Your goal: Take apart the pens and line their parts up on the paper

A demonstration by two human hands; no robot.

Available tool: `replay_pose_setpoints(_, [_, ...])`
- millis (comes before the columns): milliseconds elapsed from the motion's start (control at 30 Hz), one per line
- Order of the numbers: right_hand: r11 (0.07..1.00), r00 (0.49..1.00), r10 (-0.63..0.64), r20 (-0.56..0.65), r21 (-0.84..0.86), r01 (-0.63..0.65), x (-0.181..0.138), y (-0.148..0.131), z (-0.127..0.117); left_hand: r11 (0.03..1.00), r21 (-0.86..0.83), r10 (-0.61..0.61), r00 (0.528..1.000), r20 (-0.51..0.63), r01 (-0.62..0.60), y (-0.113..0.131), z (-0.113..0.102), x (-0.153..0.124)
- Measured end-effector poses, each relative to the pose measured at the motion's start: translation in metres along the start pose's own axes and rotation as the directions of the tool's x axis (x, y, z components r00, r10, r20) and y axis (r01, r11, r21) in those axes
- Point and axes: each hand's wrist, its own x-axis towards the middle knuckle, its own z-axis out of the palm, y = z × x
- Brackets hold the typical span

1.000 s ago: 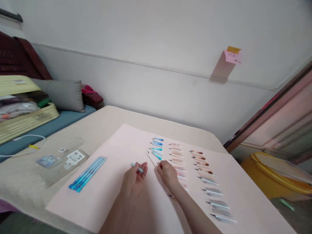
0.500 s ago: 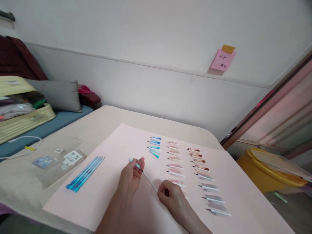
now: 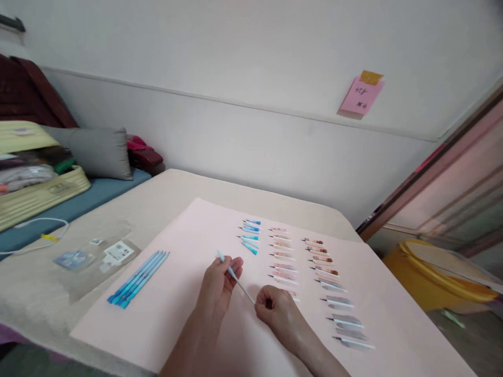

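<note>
My left hand (image 3: 217,285) is closed in a pinch on a light blue pen barrel (image 3: 221,256), its other fingers partly spread. A thin white pen refill (image 3: 247,294) runs from the lower end of that barrel to my right hand (image 3: 282,317). The right thumb and forefinger pinch the refill's far end. Both hands are held above a pale pink sheet (image 3: 184,235). Several long blue pens (image 3: 141,280) lie side by side left of my left hand. Beyond the hands sit blue pen parts (image 3: 250,229) paired with dark-tipped refills.
Pink pen parts (image 3: 283,275) and brown and grey pen parts (image 3: 341,302) lie in columns with refills on the right. Clear plastic bags (image 3: 84,283) lie at left. A yellow tub (image 3: 424,277) stands beyond the right table edge; a pink note (image 3: 361,97) hangs on the wall.
The refill's dark tip, visible at the barrel's lower end before, is now out of sight. Both hands have come slightly closer, the left one moving right and tilting the barrel more steeply.
</note>
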Motion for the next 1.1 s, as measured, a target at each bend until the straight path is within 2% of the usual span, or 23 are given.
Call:
replay_pose_setpoints(167, [1.0,0.996,-0.031,-0.08,0.001,0.031,0.011,-0.001,0.008,0.998,-0.011,-0.058,0.998,0.017,0.058,-0.011,0.003,-0.006])
replay_pose_setpoints(333, [0.996,0.983,-0.081,-0.167,-0.048,0.074,0.018,-0.007,0.017,0.989,0.075,-0.127,0.991,0.042,0.123,-0.016,0.0,-0.008])
replay_pose_setpoints(633, [0.983,0.965,-0.168,-0.203,-0.104,0.15,0.017,0.004,0.018,0.977,0.102,-0.195,0.976,0.094,0.185,-0.009,-0.003,-0.007])
replay_pose_setpoints(867, [0.978,0.956,-0.202,-0.213,-0.1,0.184,0.015,0.009,0.015,0.979,0.063,-0.198,0.979,0.039,0.195,-0.013,-0.005,-0.003])
replay_pose_setpoints(1000, [0.979,0.958,-0.192,-0.211,-0.114,0.172,0.016,0.006,0.015,0.987,0.051,-0.151,0.989,-0.001,0.151,-0.012,-0.004,-0.004])
replay_pose_setpoints(1100, [0.979,0.959,-0.195,-0.206,-0.097,0.179,0.018,0.004,0.016,0.989,0.065,-0.136,0.99,0.044,0.133,-0.011,-0.003,-0.006])
